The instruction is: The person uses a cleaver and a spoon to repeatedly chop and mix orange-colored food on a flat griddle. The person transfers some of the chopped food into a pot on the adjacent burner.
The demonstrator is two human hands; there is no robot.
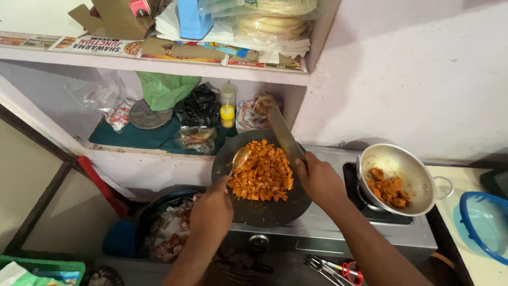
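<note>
A person works 2 tools over a heap of chopped orange food (263,172) piled on a round, dark flat griddle (264,209) that sits on a steel stove (338,225). The left hand (211,209) has its grip closed around the handle of a metal spoon (239,159), whose shiny bowl rests at the heap's left edge. The right hand (319,180) is clamped on the handle of a broad steel blade (284,132), which rises away from the grip toward the upper left, its long axis slanting across the far right rim of the heap. The food lies between the 2 hands, just inward of each grip, with the spoon touching it and the blade tilted above it; both hands look about equally near.

The pieces are small, rough and spice-coated, dry-looking against the matte black plate. To the right, a dented aluminium pan (410,177) with a loop handle tilts on the burner, holding a few more orange chunks. Below the left arm a dark bowl of pale chopped scraps (169,230) stands. A blue plastic basket (484,222) sits at the right edge, and a shelf (159,139) behind holds a yellow-capped bottle (227,108) and bags.
</note>
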